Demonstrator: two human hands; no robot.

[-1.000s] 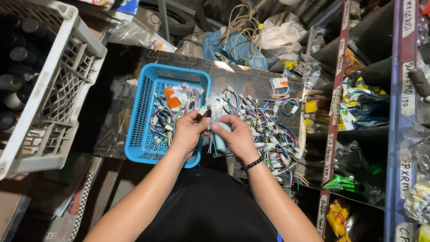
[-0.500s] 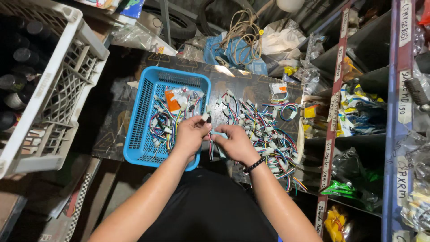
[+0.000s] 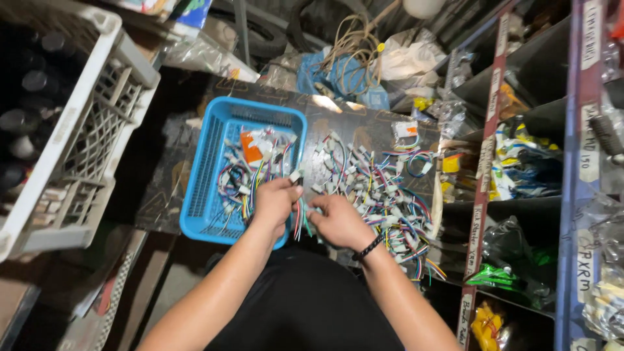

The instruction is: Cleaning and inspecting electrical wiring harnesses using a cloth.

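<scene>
My left hand pinches a white plastic connector whose coloured wires hang down between my hands, at the blue basket's right edge. My right hand, with a dark band on its wrist, grips the lower part of the same wire bundle. A blue plastic basket holds several wired connectors and an orange-and-white packet. To the right, a heap of white connectors with coloured wires lies on the dark board.
A white slatted crate holding dark bottles stands at the left. Metal shelving packed with bagged parts runs along the right. Blue bags, cord coils and clear plastic bags pile up behind the board.
Both hands have shifted slightly toward me and left. The connector is now raised at the basket's right edge with its wires stretched between my hands.
</scene>
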